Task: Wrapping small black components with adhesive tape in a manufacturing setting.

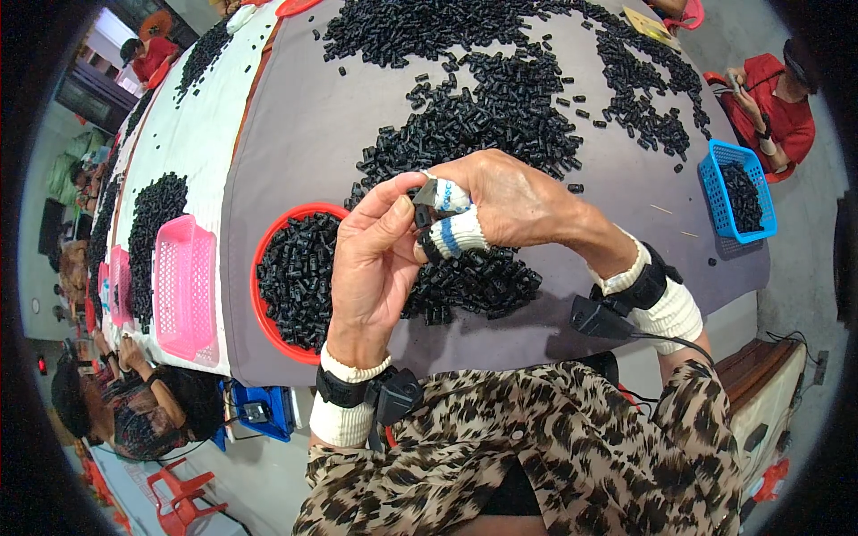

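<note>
My left hand (371,263) is raised over the table, thumb and forefinger pinching a small black plastic piece (423,215). Against it my right hand (518,201) is closed, with white, blue-striped cloth covers (458,234) on its thumb and finger. Between the fingertips shows a flat grey blade-like tool (427,189), partly hidden by the fingers. Just below the hands lies a heap of short black cylindrical pieces (487,286). At the left hand's side stands a round red basin (262,295) full of the same pieces.
More black pieces (474,125) spread over the grey-covered table (286,134). A blue basket (739,237) stands at the right edge, a pink basket (185,286) at left. People in red (773,107) and in dark patterned clothes (143,402) sit around the table.
</note>
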The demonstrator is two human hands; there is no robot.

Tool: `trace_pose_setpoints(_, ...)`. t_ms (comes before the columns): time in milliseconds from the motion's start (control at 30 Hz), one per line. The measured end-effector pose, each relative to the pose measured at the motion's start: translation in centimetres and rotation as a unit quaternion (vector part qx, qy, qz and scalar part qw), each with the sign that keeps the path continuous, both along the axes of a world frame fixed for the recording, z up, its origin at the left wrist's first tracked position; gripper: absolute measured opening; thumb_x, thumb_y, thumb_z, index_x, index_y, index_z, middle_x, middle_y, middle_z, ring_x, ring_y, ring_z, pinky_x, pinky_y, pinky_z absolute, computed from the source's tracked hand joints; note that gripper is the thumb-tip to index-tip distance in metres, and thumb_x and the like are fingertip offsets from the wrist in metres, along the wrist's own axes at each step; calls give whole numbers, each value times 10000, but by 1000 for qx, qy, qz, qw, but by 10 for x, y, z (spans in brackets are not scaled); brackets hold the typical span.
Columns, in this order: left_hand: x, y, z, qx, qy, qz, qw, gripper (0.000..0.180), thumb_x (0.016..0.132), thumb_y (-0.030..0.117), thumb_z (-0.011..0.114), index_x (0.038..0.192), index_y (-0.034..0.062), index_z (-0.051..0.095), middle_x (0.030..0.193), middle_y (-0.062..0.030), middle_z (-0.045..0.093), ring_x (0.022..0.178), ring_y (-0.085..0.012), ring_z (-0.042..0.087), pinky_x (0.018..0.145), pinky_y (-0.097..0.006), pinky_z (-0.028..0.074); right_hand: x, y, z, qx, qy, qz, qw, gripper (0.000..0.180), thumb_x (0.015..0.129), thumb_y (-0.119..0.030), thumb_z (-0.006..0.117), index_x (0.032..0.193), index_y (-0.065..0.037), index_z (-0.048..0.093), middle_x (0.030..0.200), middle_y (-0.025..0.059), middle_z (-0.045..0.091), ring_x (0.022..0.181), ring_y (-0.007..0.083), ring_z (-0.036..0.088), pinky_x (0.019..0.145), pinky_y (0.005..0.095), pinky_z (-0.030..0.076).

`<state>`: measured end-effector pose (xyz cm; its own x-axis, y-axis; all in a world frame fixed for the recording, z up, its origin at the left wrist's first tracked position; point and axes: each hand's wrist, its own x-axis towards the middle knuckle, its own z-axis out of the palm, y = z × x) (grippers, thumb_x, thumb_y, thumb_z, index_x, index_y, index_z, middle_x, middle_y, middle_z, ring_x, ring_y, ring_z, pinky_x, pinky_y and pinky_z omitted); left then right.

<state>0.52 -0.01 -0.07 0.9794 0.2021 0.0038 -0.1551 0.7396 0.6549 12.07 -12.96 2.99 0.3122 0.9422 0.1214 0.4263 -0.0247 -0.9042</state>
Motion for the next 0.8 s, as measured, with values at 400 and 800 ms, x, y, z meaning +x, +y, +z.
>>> trace_pose_setpoints(400,-1,-1,3,-3,-9,-9,1000,239,865,64,527,1083,-34,532,985,-108,609,878,-157,604,772,-285,508,-2,-1,6,-1,-2,-21,1000,299,688,-276,655,791,-3,590,650,112,594,583,200,551,579,342,429)
trace_pose_setpoints(800,0,-3,2,23,19,15,999,227,864,63,532,1070,-31,546,962,-96,612,849,-140,603,744,-268,510,0,-1,-2,-10,-1,-2,1000,278,693,-247,684,831,-20,601,663,21,574,603,117,529,546,273,417)
